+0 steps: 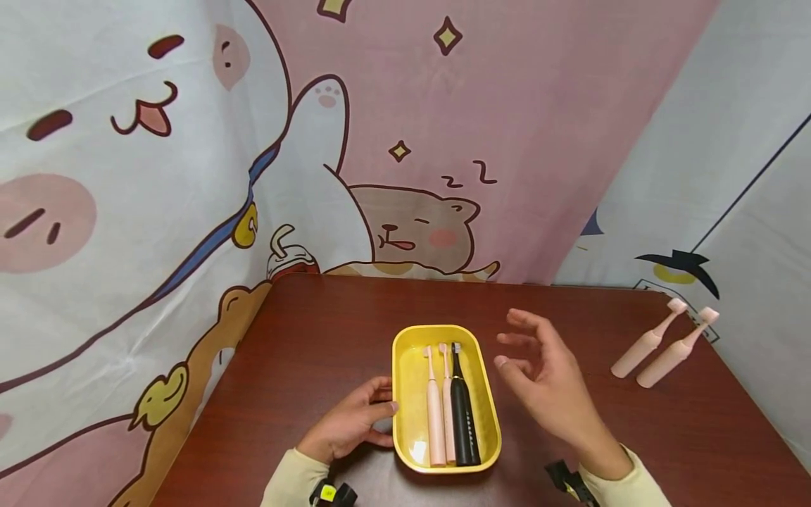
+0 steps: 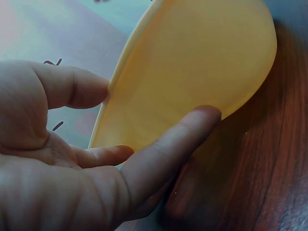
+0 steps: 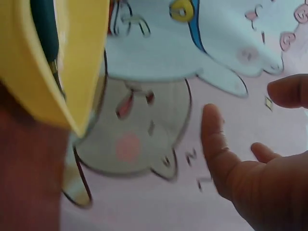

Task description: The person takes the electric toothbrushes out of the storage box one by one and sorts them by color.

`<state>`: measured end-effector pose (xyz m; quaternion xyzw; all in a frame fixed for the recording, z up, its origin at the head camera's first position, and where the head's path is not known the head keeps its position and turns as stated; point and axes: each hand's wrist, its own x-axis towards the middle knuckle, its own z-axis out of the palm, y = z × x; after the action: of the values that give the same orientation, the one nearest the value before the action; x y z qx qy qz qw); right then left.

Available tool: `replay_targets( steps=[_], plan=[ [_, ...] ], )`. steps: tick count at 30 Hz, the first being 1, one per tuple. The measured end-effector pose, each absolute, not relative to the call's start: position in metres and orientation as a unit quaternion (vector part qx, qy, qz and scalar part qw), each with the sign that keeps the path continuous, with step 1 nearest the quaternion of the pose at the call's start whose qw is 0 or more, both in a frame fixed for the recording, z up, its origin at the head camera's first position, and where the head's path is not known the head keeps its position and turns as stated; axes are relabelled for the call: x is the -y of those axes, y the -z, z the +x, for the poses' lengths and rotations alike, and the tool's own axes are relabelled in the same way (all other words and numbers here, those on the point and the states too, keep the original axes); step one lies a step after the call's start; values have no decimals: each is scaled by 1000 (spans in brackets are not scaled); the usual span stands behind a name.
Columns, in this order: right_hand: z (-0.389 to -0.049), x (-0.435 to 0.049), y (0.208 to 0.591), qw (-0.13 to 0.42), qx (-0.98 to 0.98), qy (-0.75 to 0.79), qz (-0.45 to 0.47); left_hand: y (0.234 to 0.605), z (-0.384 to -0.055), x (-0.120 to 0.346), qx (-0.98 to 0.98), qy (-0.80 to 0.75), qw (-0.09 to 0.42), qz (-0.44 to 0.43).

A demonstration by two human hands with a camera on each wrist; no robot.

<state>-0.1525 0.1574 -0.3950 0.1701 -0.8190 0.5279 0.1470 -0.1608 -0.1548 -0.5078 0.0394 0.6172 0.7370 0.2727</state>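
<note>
A yellow tray [image 1: 405,429] lies on the table with two pink electric toothbrushes [image 1: 435,422] and a black one [image 1: 464,422] side by side, heads pointing away from me. My left hand [image 1: 355,422] touches the tray's left side; its fingers rest against the outer wall [image 2: 207,53], spread and fairly straight. To the right of the tray my right hand [image 1: 551,384] hovers with parted, loosely bent fingers and nothing in them. In the right wrist view its fingers [image 3: 216,139] stand apart from the tray's edge.
Two more pink electric toothbrushes [image 1: 636,352] lie side by side at the right of the brown table [image 1: 317,331]. A cartoon-print cloth [image 1: 507,127] hangs behind the table and down its left and right sides.
</note>
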Motion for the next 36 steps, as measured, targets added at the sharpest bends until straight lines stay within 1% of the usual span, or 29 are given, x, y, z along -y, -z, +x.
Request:
replay_targets(
  steps=[2, 6, 11, 21, 28, 34, 36],
  plan=[
    [-155, -147, 402, 104, 827, -529, 161, 508, -161, 155, -618, -737, 272, 40],
    [-159, -129, 418, 37, 839, -524, 140, 509, -161, 154, -617, -737, 273, 41],
    [-162, -110, 432, -18, 854, -506, 118, 509, -161, 155, -617, -737, 273, 40],
    [-163, -88, 448, -87, 883, -447, 118, 511, -162, 155, -619, -735, 274, 42],
    [-169, -86, 449, -146, 865, -473, 79, 510, -162, 155, -618, -736, 272, 48],
    [-174, -81, 447, -153, 880, -442, 83, 508, -161, 156, -619, -735, 271, 50],
    [-174, -79, 448, -166, 874, -449, 87, 508, -161, 156, -620, -734, 272, 50]
  ],
)
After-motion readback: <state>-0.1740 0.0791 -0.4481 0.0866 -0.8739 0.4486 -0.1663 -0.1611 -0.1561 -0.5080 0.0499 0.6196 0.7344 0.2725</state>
